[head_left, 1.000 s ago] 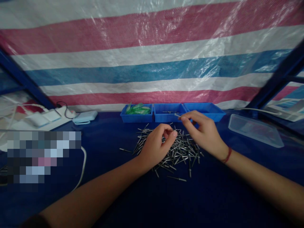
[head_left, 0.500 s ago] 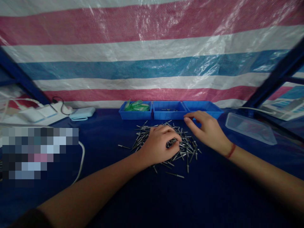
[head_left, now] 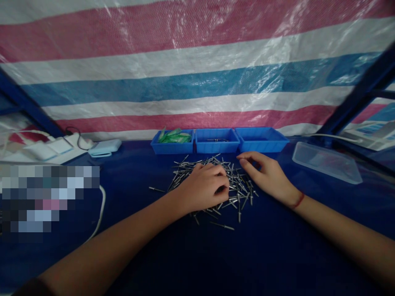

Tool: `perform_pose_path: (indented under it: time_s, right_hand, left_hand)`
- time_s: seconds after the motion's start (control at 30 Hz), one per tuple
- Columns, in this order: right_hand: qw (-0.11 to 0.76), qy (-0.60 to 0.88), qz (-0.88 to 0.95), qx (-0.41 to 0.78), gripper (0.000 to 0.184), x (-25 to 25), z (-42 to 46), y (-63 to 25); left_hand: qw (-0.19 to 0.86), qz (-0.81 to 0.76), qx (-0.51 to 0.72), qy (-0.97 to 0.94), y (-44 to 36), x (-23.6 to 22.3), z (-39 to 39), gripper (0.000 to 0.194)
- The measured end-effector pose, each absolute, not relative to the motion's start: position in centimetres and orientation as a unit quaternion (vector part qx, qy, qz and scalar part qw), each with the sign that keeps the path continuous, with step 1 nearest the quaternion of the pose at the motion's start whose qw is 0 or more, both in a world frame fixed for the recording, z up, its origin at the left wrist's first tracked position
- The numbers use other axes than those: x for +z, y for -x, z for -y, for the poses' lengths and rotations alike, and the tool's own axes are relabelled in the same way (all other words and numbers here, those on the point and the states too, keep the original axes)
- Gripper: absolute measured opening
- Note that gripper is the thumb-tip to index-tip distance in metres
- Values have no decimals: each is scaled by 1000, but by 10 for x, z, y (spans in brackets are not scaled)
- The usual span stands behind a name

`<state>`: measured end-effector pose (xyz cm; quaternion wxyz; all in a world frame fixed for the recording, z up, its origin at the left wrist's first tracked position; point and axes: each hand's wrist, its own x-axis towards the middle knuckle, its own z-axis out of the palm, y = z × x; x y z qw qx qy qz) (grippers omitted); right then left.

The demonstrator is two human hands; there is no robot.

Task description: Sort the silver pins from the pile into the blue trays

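Observation:
A pile of silvery blind rivets [head_left: 243, 185] lies in the middle of the dark blue table. My left hand [head_left: 206, 185] rests over the pile from the left, thumb and fingers curled down among the rivets. Whatever its fingertips grip is hidden under the hand. At the pile's right edge is my right hand [head_left: 267, 174], with fingers stretched forward and the thumb close below the index finger. No rivet shows in it. A few stray rivets [head_left: 222, 225] lie in front of the pile, and one lies to its left.
Three blue bins stand behind the pile: the left bin [head_left: 172, 149] holds green plastic packets, the middle bin [head_left: 217, 147] some rivets, beside the right bin [head_left: 262, 146]. A clear plastic lid [head_left: 327, 162] lies right. Left are a light blue case [head_left: 105, 148], a power strip and a white cable [head_left: 101, 209].
My left hand has lowered slightly into the pile, its thumb and fingers drawing closer together. My right hand has come down a little towards the table. The view has shifted slightly.

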<state>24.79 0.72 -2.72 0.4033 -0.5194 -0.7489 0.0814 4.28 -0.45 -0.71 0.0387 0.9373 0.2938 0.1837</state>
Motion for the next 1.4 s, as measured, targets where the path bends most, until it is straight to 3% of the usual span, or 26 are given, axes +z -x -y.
perform_pose_path:
  time_s: [0.7,1.0,1.4]
  right_hand:
    - [396,513,753,118,20,-28,-8,-248]
    - [388,510,759,110,20,-32,-8,-250]
    - [370,514,762,137,23,-29,-7,-247]
  left_hand:
    - [41,-338,161,-927,-56,-8,24,18]
    - [-52,-343,140,-927,-51,-3,22,19]
    - [-100,-271,87,-953,-44,6,10,18]
